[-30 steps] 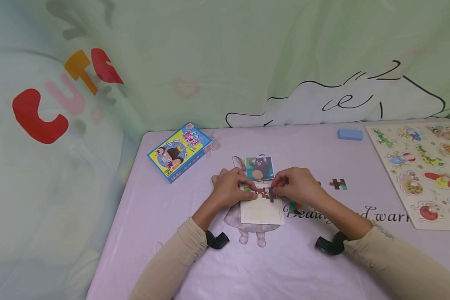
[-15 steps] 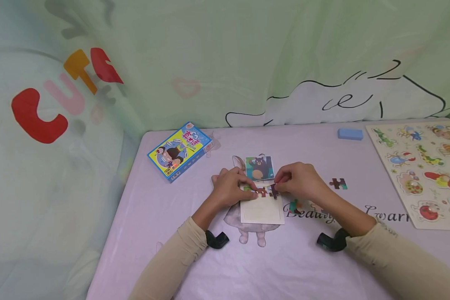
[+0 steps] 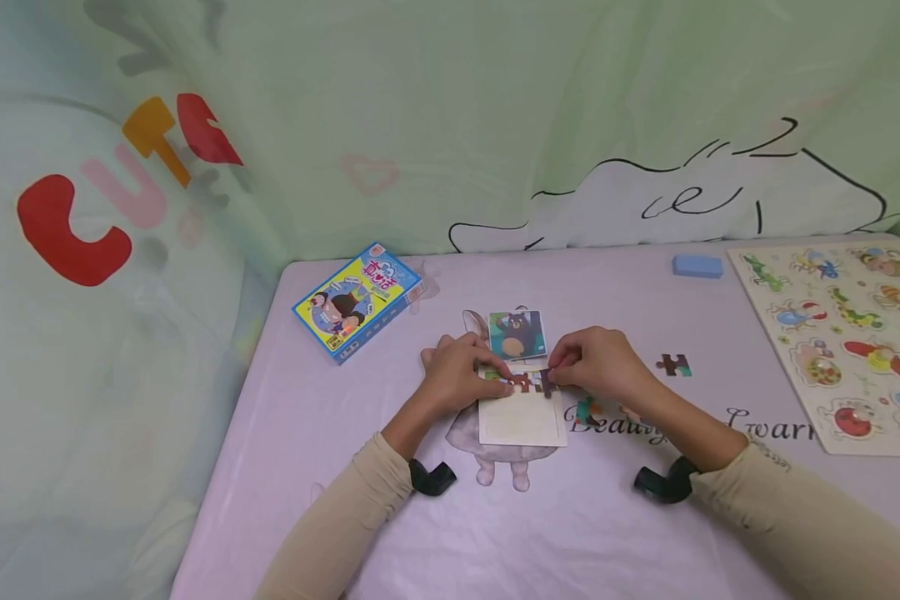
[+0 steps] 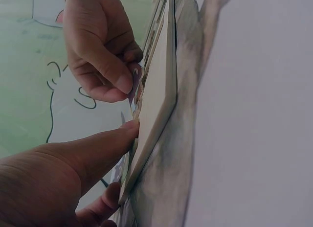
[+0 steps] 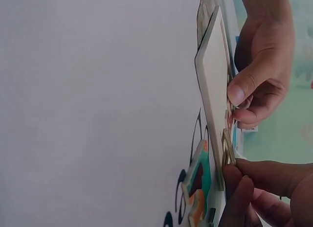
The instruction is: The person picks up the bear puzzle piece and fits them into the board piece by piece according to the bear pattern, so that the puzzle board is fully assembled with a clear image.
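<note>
Facing the left hand (image 3: 459, 373) pressing a board (image 3: 521, 423), the right hand (image 3: 594, 358) pinches a piece (image 3: 547, 384).

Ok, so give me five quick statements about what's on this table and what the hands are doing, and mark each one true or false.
1. The right hand pinches a dark puzzle piece. True.
2. The left hand is lifted well clear of the puzzle board. False: it touches the board.
3. The bear card lies on the far side of the puzzle board from the person. True.
4. The blue block sits on top of the game box. False: it lies on the table near the insect board.
5. A brown-and-green piece lies loose on the table. True.
</note>
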The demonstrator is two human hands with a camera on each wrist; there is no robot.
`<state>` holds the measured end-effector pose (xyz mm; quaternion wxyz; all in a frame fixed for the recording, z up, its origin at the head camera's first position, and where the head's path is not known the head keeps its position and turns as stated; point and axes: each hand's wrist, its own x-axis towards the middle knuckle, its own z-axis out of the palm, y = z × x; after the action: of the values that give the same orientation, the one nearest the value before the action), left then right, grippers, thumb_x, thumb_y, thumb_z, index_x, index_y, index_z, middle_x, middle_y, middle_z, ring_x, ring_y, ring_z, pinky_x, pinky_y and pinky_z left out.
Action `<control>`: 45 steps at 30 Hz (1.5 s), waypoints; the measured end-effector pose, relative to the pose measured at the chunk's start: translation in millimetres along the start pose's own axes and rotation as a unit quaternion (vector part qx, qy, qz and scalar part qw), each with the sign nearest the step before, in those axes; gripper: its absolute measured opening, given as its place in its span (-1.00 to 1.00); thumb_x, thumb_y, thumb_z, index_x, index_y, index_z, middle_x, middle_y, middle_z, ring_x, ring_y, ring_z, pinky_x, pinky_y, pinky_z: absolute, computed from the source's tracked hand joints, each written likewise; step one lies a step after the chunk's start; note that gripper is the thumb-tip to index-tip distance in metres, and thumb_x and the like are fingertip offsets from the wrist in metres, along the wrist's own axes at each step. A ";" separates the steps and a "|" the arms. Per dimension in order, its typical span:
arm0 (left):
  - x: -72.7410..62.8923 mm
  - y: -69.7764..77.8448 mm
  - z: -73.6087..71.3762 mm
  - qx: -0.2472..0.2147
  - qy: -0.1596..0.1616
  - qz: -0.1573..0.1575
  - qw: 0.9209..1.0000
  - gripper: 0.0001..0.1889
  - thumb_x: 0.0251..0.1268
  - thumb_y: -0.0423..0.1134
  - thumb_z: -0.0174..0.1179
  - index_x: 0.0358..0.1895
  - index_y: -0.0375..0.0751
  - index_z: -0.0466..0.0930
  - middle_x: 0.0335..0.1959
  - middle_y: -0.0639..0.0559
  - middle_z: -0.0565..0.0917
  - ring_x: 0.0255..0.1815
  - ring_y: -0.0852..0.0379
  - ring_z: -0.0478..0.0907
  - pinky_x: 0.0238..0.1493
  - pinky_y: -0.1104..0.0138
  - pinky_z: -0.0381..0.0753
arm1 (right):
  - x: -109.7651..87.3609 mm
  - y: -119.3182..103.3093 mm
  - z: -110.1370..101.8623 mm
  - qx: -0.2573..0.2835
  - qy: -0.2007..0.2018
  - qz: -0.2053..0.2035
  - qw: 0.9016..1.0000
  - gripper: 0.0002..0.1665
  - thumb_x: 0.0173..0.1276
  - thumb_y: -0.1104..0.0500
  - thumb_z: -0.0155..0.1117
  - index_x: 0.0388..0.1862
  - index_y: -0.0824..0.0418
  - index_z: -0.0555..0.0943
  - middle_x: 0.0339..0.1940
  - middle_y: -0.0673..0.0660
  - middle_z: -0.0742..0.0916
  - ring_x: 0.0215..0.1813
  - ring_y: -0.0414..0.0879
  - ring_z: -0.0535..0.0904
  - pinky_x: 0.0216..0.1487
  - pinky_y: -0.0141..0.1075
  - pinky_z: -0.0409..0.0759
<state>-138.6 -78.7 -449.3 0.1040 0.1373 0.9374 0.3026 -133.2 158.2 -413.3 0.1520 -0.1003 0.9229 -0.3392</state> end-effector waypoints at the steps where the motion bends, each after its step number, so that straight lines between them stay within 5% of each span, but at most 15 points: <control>1: -0.1 0.2 -0.3 0.000 -0.001 0.000 1.000 -0.84 0.03 0.11 0.56 -0.32 0.30 0.84 -0.19 0.28 0.58 -0.11 0.14 0.35 0.02 0.03 0.13 | -0.2 0.0 0.1 0.000 0.001 -0.001 1.000 -0.90 0.22 0.17 0.49 -0.33 0.16 0.74 -0.49 0.03 0.70 -0.38 -0.08 0.53 -0.36 -0.28 0.48; 26: -0.5 0.8 -0.3 0.004 -0.003 -0.009 1.000 -0.84 0.04 0.11 0.55 -0.30 0.30 0.84 -0.17 0.28 0.58 -0.08 0.15 0.36 0.05 0.03 0.15 | -1.9 4.5 5.1 0.072 -0.017 0.051 0.996 -0.88 0.30 0.15 0.45 -0.23 0.16 0.76 -0.38 0.05 0.76 -0.27 -0.05 0.59 -0.25 -0.31 0.56; 45: 0.3 -0.1 -1.3 0.003 -0.002 -0.001 1.000 -0.85 0.02 0.13 0.55 -0.33 0.33 0.83 -0.21 0.29 0.56 -0.12 0.16 0.35 0.00 0.06 0.15 | -0.7 -3.5 8.0 0.027 -0.001 0.036 0.999 -0.86 0.28 0.14 0.45 -0.24 0.18 0.75 -0.41 0.06 0.76 -0.31 -0.06 0.59 -0.31 -0.30 0.55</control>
<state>-139.3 -79.4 -448.4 0.1058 0.1374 0.9384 0.2989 -129.4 151.1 -416.6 0.1681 -0.0631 0.9161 -0.3584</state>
